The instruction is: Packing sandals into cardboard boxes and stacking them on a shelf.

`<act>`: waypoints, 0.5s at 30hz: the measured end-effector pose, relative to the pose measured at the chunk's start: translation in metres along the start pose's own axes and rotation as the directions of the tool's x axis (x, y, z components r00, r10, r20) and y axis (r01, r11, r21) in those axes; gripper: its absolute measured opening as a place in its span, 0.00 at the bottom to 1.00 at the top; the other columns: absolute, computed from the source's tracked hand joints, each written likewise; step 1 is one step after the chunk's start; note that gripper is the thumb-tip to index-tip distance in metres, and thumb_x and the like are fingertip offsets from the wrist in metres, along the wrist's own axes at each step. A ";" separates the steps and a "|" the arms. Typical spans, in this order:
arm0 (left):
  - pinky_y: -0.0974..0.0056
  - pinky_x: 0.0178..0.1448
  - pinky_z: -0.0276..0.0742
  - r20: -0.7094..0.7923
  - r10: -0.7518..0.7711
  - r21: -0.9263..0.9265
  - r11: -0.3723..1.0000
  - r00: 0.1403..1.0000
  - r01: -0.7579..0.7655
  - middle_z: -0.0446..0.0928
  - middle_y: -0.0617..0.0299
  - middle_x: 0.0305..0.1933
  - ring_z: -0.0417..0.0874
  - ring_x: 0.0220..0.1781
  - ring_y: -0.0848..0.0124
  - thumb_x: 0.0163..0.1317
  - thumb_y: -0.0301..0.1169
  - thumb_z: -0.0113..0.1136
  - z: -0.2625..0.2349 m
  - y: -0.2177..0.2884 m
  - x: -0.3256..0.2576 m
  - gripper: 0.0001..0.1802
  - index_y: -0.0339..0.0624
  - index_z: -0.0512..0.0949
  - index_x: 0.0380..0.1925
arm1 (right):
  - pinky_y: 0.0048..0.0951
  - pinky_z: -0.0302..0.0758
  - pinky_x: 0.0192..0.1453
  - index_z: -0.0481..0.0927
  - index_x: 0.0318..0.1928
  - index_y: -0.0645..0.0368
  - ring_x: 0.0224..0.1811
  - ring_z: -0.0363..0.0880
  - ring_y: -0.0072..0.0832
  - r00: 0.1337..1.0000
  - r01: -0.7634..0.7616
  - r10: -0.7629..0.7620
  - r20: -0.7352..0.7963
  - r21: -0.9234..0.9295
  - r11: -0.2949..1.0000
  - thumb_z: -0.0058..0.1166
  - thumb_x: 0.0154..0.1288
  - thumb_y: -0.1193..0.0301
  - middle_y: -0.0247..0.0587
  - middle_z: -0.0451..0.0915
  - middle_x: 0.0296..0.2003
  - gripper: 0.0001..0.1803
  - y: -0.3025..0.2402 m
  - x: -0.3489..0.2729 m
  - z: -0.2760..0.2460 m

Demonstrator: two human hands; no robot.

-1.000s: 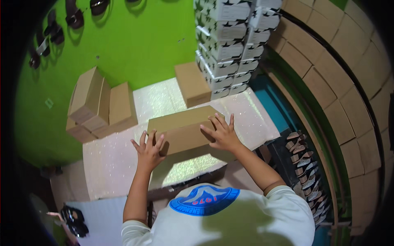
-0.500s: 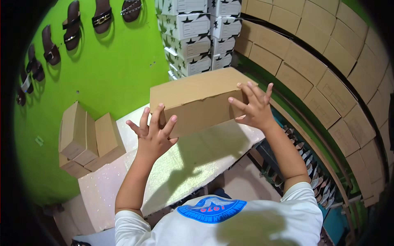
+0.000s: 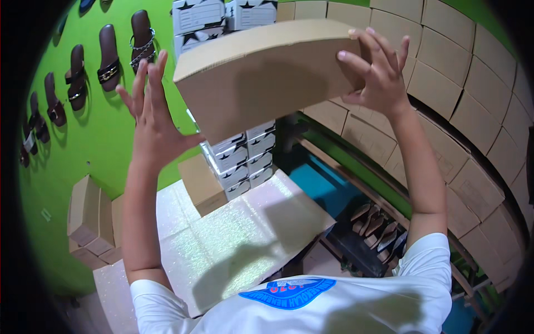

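A plain brown cardboard box [image 3: 261, 83] is held up high in front of me, tilted, its long side facing me. My right hand [image 3: 384, 80] grips its right end, fingers spread over the end and top edge, thumb low on the side. At the other end, my left hand [image 3: 153, 131] is open with fingers stretched upward. The left thumb tip meets or nearly meets the box's lower left corner; whether it bears any weight I cannot tell. The box partly hides a stack of white boxes with black stars [image 3: 233, 164].
Below lies a table with a shiny, glittery cover [image 3: 222, 239]. Another cardboard box [image 3: 203, 183] stands beside the starred stack; several more [image 3: 89, 217] sit at left. Sandals [image 3: 108, 58] hang on the green wall. Stacked cardboard boxes [image 3: 439, 55] fill the right; shoes [image 3: 375, 225] lie below.
The box has risen above the table, closer to me. My left hand has moved left and its fingers have come off the box's front; my right hand has gone up with its end.
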State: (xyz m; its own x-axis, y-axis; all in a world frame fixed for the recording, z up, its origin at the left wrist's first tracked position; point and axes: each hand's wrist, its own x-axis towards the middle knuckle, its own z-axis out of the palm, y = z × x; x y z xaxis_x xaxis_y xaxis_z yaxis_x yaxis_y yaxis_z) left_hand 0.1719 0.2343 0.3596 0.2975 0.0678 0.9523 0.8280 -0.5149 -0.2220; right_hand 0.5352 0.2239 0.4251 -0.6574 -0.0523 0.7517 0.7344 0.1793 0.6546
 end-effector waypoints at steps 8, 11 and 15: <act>0.50 0.72 0.32 -0.286 0.166 -0.065 0.979 0.944 -0.192 0.63 0.65 0.62 0.53 0.69 0.58 0.21 0.34 0.70 0.055 0.027 0.087 0.57 0.48 0.55 0.61 | 0.59 0.34 0.68 0.69 0.48 0.41 0.63 0.57 0.42 0.996 0.080 -0.086 -0.039 -0.130 0.988 0.71 0.19 0.55 0.46 0.64 0.55 0.44 0.107 0.034 0.016; 0.52 0.70 0.37 -0.341 0.210 0.050 0.977 0.916 -0.205 0.63 0.58 0.60 0.56 0.67 0.57 0.25 0.39 0.72 0.066 0.031 0.116 0.54 0.44 0.56 0.59 | 0.59 0.36 0.68 0.69 0.49 0.43 0.65 0.54 0.43 0.995 0.065 -0.075 -0.061 -0.141 0.988 0.70 0.24 0.56 0.44 0.61 0.58 0.43 0.140 0.050 0.033; 0.55 0.67 0.50 -0.404 0.285 0.240 0.950 0.869 -0.200 0.61 0.52 0.59 0.57 0.64 0.57 0.30 0.42 0.73 0.084 0.037 0.153 0.53 0.40 0.56 0.58 | 0.58 0.36 0.69 0.64 0.54 0.46 0.67 0.48 0.44 0.996 -0.091 0.087 -0.026 -0.254 0.963 0.66 0.37 0.57 0.42 0.53 0.63 0.40 0.150 0.064 0.057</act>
State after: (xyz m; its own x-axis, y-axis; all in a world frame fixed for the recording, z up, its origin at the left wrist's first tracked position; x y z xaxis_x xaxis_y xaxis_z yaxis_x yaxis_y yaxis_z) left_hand 0.2886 0.2976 0.4797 0.3024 -0.4333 0.8490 0.8410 -0.2980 -0.4517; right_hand 0.5939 0.3035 0.5668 -0.5863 -0.0615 0.8078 0.8098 -0.0722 0.5823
